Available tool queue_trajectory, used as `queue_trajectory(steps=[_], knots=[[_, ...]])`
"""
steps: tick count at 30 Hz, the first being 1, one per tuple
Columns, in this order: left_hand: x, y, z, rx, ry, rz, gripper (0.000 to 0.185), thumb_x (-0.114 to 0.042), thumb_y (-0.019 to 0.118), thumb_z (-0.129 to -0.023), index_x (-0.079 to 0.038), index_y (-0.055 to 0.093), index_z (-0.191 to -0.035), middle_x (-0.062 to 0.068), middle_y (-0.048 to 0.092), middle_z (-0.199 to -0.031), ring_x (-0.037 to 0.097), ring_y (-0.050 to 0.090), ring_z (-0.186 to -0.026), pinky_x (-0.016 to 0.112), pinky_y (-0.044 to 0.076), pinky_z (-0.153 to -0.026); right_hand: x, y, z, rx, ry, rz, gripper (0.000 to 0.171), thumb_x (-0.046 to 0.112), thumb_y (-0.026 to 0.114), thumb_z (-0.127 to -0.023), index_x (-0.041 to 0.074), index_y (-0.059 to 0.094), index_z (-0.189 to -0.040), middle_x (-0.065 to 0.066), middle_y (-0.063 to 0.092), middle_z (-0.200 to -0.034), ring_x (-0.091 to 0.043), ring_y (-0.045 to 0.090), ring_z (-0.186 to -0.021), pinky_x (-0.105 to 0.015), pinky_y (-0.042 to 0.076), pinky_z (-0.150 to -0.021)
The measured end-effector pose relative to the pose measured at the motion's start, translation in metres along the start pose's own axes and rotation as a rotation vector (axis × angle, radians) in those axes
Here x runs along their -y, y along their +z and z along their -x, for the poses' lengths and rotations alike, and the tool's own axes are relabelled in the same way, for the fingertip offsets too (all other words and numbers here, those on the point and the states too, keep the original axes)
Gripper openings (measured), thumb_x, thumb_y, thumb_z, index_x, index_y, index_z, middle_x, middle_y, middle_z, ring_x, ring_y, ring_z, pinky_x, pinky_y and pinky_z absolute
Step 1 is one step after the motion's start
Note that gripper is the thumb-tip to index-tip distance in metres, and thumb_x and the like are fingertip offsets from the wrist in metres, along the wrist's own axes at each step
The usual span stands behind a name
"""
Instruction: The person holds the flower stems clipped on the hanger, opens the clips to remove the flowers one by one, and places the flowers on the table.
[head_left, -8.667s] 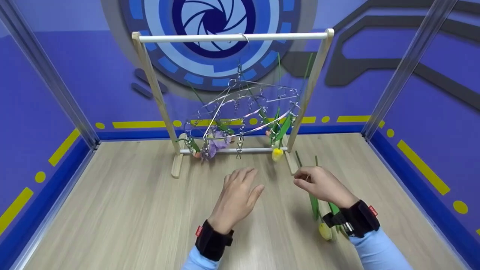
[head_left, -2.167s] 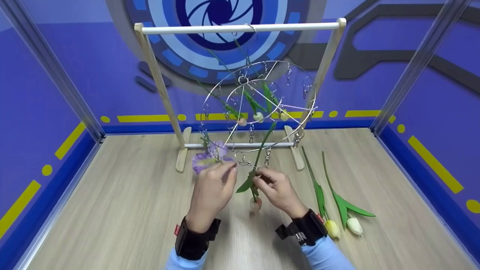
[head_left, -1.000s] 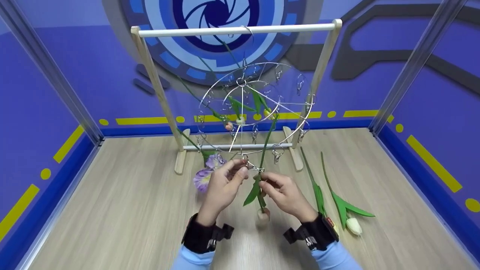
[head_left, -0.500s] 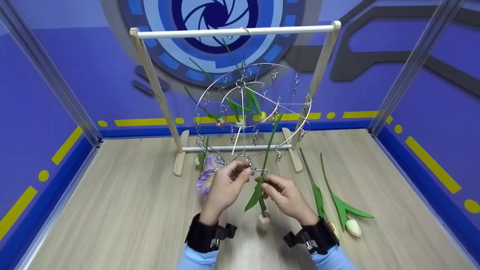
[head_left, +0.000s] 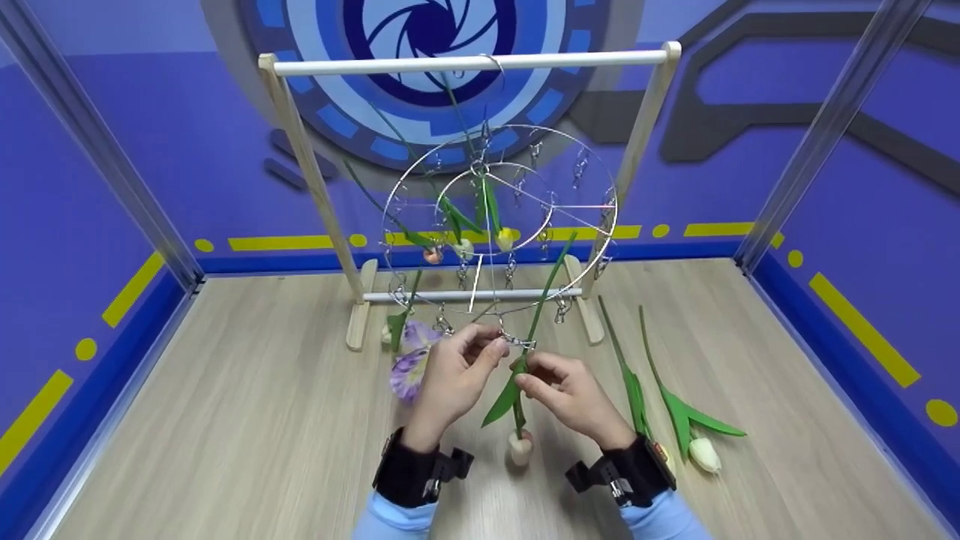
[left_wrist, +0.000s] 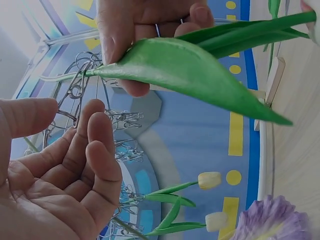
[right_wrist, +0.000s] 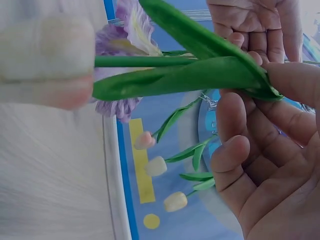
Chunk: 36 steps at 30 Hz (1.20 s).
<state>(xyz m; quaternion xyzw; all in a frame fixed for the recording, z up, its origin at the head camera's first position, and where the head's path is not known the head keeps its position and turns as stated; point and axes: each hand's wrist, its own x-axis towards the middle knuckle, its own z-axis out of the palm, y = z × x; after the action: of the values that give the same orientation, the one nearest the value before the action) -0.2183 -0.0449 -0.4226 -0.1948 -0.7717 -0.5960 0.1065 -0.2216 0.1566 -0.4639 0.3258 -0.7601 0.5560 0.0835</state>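
Observation:
Upside down in my right hand point(head_left: 570, 394) is an artificial tulip point(head_left: 520, 448) with a pale pinkish head. Thumb and fingers pinch its stem at the base of the green leaves point(right_wrist: 180, 75). My left hand point(head_left: 456, 375) pinches a metal clip point(head_left: 517, 342) of the round wire hanger point(head_left: 551, 210). In the left wrist view, the tulip's stem passes through the clip point(left_wrist: 75, 92); whether the clip grips it is unclear. A purple flower point(head_left: 409, 375), partly behind my left hand, hangs from the hanger. Pink, white and yellow tulips point(right_wrist: 175, 201) hang farther back.
A wooden rack with a white top bar point(head_left: 375, 67) carries the hanger. To the right, a white tulip point(head_left: 705, 455) lies on the wooden table point(head_left: 247, 420) beside a yellow one point(head_left: 664, 454), partly hidden by my right wrist. Patterned blue panels enclose the table.
Earlier, my right hand was over the table tulips and my left was empty; now they hold a tulip and a clip. Lately the hanger has turned slightly, shifting its rear tulips left.

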Motion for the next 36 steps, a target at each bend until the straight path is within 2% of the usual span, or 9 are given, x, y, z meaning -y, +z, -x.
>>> queue_trajectory(steps=[5,16,23,30,36], knots=[[0.0005,0.0001,0.0005,-0.005,0.004,-0.011,0.019,-0.015,0.065,-0.102,0.002,0.072,-0.107,0.008,0.074,-0.089,0.011,0.064,-0.075,0.024,0.053,-0.069,0.0011,-0.0011,-0.0006,-0.001,0.001,0.027,0.007,0.003,0.066,-0.098,-0.004,0.068,-0.096,-0.010,0.066,-0.079,-0.003,0.058,-0.071,-0.021,0.051,-0.062],[0.0036,-0.0006,-0.0016,0.000,0.026,-0.001,0.018,-0.014,0.066,-0.101,0.004,0.071,-0.103,0.010,0.074,-0.087,0.014,0.064,-0.074,0.022,0.051,-0.068,0.0037,-0.0061,-0.0008,-0.029,0.020,0.075,0.006,0.001,0.068,-0.098,-0.002,0.069,-0.102,-0.009,0.069,-0.086,-0.003,0.062,-0.075,-0.023,0.055,-0.067],[0.0046,-0.0006,-0.0020,-0.003,0.026,0.004,0.015,-0.013,0.068,-0.099,0.003,0.071,-0.098,0.010,0.073,-0.084,0.012,0.062,-0.072,0.021,0.050,-0.066,0.0024,-0.0075,0.0002,-0.043,0.000,0.105,0.005,0.001,0.069,-0.097,0.000,0.071,-0.100,-0.008,0.069,-0.084,-0.003,0.059,-0.073,-0.023,0.052,-0.064],[0.0023,-0.0009,-0.0006,-0.023,0.026,-0.001,0.013,-0.012,0.069,-0.099,0.000,0.072,-0.096,0.006,0.072,-0.082,0.009,0.061,-0.070,0.021,0.049,-0.064,0.0029,-0.0090,0.0007,-0.051,-0.027,0.101,0.009,-0.001,0.069,-0.096,0.000,0.074,-0.103,-0.010,0.072,-0.087,-0.004,0.062,-0.076,-0.023,0.054,-0.065],[0.0043,-0.0006,-0.0003,-0.035,0.041,0.011,0.014,-0.014,0.070,-0.099,-0.001,0.072,-0.094,0.006,0.071,-0.080,0.009,0.060,-0.069,0.021,0.048,-0.063,0.0045,-0.0101,0.0015,-0.052,-0.013,0.111,0.007,0.000,0.069,-0.096,0.001,0.074,-0.101,-0.009,0.072,-0.087,-0.003,0.061,-0.075,-0.022,0.053,-0.065]])
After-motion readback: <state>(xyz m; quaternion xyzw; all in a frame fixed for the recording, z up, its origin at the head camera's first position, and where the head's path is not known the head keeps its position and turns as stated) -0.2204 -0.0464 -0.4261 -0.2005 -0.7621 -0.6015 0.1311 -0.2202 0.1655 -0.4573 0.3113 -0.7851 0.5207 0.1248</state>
